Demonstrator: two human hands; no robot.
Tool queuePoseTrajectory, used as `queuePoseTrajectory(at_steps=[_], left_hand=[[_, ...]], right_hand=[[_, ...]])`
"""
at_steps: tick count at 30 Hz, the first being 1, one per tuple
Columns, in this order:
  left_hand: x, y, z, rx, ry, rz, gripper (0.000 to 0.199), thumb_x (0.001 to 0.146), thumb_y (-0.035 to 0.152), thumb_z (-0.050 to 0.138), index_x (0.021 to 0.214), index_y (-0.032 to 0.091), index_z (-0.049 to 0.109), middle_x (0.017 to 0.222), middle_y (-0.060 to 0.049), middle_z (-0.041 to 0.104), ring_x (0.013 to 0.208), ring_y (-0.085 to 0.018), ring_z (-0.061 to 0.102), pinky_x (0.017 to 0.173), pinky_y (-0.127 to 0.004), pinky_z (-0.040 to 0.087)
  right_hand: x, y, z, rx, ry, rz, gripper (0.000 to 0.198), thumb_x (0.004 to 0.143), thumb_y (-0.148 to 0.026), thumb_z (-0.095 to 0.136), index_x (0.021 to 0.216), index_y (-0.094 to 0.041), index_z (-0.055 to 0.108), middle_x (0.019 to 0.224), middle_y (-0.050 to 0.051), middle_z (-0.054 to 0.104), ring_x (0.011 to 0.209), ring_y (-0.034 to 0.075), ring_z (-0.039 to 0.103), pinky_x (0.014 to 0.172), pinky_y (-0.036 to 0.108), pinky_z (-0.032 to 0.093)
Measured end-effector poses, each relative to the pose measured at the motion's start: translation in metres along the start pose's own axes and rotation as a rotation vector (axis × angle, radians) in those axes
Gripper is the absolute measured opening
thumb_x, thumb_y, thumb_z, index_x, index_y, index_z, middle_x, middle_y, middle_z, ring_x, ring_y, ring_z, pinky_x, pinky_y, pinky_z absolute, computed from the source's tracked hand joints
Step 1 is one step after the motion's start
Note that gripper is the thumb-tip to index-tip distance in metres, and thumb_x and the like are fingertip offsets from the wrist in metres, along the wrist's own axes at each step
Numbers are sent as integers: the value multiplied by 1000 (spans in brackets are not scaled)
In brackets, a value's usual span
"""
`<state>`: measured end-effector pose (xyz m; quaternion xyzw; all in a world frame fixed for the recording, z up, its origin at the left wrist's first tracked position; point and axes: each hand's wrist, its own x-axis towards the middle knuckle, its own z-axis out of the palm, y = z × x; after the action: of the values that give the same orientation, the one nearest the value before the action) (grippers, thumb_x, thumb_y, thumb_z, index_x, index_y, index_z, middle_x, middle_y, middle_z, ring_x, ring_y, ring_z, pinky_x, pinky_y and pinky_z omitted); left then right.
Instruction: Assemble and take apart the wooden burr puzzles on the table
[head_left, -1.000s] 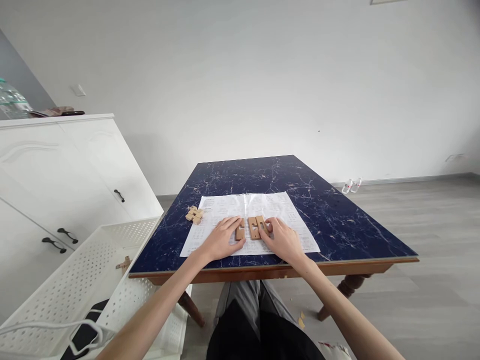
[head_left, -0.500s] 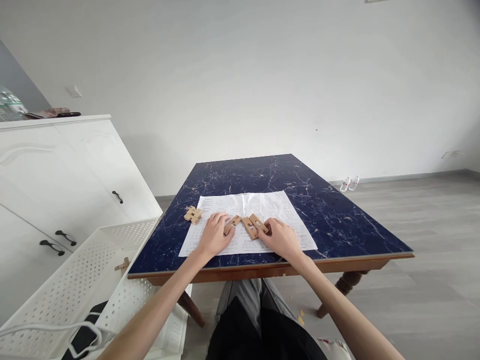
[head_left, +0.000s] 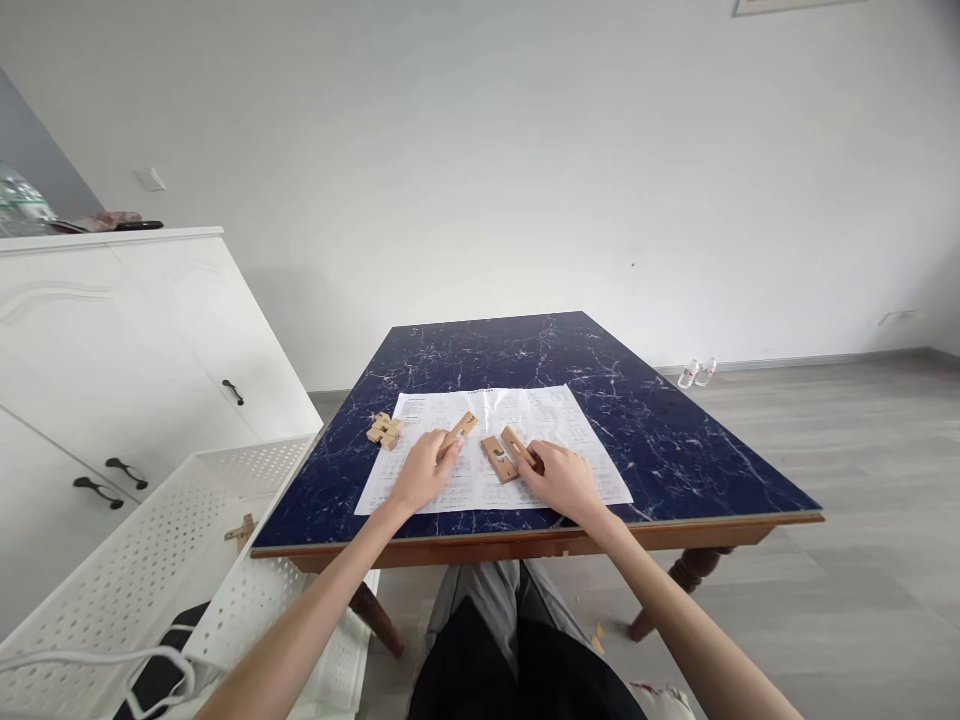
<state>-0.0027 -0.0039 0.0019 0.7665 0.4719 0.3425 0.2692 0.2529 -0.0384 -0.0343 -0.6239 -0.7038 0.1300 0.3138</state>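
Our left hand (head_left: 421, 472) and right hand (head_left: 561, 475) each pinch a slat (head_left: 469, 425), a third slat (head_left: 498, 459) lying between, all unjoined.

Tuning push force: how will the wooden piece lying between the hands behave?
The wooden piece is probably stiff, given its straight edges. Likely light: it looks thin. Lying flat on the printed sheet, it should slide rather than roll.

The left hand (head_left: 422, 472) drew the left piece (head_left: 465, 425) away from the middle piece (head_left: 498, 460); the right piece (head_left: 516, 444) tilted beside it.
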Motion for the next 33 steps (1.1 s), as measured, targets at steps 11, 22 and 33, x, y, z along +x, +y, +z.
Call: queuePoseTrajectory(at_steps=[11, 22, 33], left_hand=[[-22, 26, 16, -531, -257, -177, 52, 105, 71, 40, 118, 22, 52, 72, 9, 29, 51, -8, 21, 48, -22, 26], [-25, 28, 16, -554, -331, -172, 53, 103, 70, 50, 115, 19, 61, 70, 8, 25, 55, -10, 21, 50, -24, 20], [-26, 34, 17, -541, -333, -163, 49, 102, 68, 52, 101, 20, 56, 71, 7, 30, 56, -10, 25, 50, -26, 20]], right_hand=[[3, 10, -8, 346, 12, 24, 38, 106, -52, 45, 85, -24, 60, 77, 3, 77, 66, 20, 67, 65, 30, 46], [-5, -21, -6, 558, 59, -39, 33, 107, -53, 44, 97, -24, 58, 80, 3, 73, 59, 18, 64, 62, 30, 49], [-13, -28, 4, 662, 19, -61, 38, 105, -59, 46, 99, -24, 62, 77, 3, 72, 55, 19, 65, 59, 31, 53]])
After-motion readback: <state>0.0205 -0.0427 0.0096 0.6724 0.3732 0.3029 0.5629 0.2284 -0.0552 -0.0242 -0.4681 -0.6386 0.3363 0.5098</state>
